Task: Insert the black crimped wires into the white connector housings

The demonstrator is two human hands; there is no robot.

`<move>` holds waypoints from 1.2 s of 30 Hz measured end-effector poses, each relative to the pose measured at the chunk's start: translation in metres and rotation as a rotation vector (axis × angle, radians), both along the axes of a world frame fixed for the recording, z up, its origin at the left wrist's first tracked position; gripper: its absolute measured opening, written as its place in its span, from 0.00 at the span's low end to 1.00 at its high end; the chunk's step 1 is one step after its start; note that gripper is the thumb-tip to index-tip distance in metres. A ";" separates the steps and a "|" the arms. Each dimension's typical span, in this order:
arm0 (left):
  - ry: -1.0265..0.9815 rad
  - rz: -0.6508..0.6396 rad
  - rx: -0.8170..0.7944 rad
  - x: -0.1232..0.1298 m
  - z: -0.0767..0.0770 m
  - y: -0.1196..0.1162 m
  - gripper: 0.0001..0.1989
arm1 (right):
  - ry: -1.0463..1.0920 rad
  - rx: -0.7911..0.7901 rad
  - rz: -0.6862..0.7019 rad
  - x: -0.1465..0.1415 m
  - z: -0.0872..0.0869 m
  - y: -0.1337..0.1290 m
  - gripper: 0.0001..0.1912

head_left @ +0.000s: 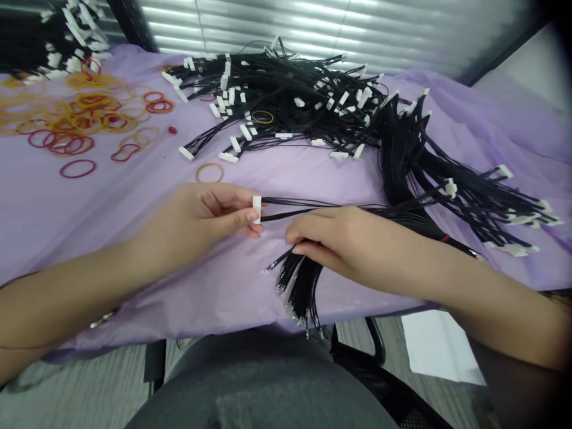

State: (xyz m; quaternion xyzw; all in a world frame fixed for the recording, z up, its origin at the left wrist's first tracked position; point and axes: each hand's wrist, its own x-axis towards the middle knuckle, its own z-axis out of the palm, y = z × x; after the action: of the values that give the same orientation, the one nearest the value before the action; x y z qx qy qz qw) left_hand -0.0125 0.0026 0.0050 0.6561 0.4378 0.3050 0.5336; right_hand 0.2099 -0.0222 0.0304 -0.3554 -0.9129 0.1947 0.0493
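Note:
A small white connector (257, 210) is pinched between the thumb and fingers of my left hand (214, 211). Thin black wires (286, 202) run from it to the right, passing behind my right hand (333, 238). My right hand is closed around black wires; a bundle of their loose ends (304, 292) with shiny metal tips hangs below its fingers. The rest of this bundle extends right behind my right forearm, where a red band (444, 238) shows on it.
A large heap of black cables (295, 101) with white connectors lies at the back, more cables (487, 190) to the right. Yellow and red rubber bands (89, 113) are scattered at the left on the purple cloth (214, 286). Window blinds stand behind.

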 end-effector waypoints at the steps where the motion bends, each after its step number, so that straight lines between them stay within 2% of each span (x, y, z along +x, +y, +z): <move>1: -0.036 -0.009 -0.058 0.001 0.000 -0.001 0.04 | 0.067 -0.024 -0.001 -0.001 -0.001 0.002 0.08; 6: -0.181 0.005 -0.338 0.003 -0.004 -0.003 0.00 | 0.288 -0.038 -0.043 -0.009 -0.004 0.007 0.07; 8: -0.212 -0.008 -0.366 0.002 -0.005 -0.003 0.01 | 0.339 -0.043 -0.089 -0.011 -0.005 0.007 0.06; 12: -0.238 -0.039 -0.365 0.001 -0.007 -0.005 0.01 | 0.395 -0.155 -0.201 -0.010 -0.006 0.009 0.06; 15: -0.228 -0.069 -0.356 0.001 -0.008 -0.006 0.02 | 0.372 -0.193 -0.224 -0.007 -0.004 0.011 0.08; 17: -0.219 -0.077 -0.345 0.001 -0.008 -0.006 0.02 | 0.366 -0.153 -0.189 -0.005 0.000 0.011 0.08; 21: -0.172 -0.049 -0.319 0.003 -0.006 -0.005 0.02 | 0.397 0.095 -0.131 -0.003 0.012 0.007 0.08; 23: -0.152 -0.048 -0.309 0.003 -0.005 -0.005 0.02 | 0.367 0.149 -0.138 -0.004 0.012 0.007 0.08; 27: -0.226 -0.051 -0.391 0.002 -0.005 -0.004 0.03 | 0.302 0.050 -0.079 -0.008 -0.005 0.014 0.07; 30: -0.272 -0.066 -0.445 0.001 -0.006 -0.003 0.03 | 0.373 -0.047 -0.124 -0.010 -0.017 0.021 0.07; 33: -0.246 -0.116 -0.407 0.000 -0.006 -0.003 0.03 | 0.434 -0.138 -0.196 -0.011 -0.019 0.022 0.08; 36: -0.239 -0.130 -0.398 0.000 -0.006 -0.003 0.04 | 0.418 -0.170 -0.203 -0.010 -0.018 0.021 0.08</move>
State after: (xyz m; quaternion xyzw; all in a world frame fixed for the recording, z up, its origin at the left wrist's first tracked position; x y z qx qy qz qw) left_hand -0.0130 -0.0008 -0.0013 0.5242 0.3798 0.2530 0.7190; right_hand 0.2000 -0.0009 0.0124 -0.4003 -0.8226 0.3344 0.2263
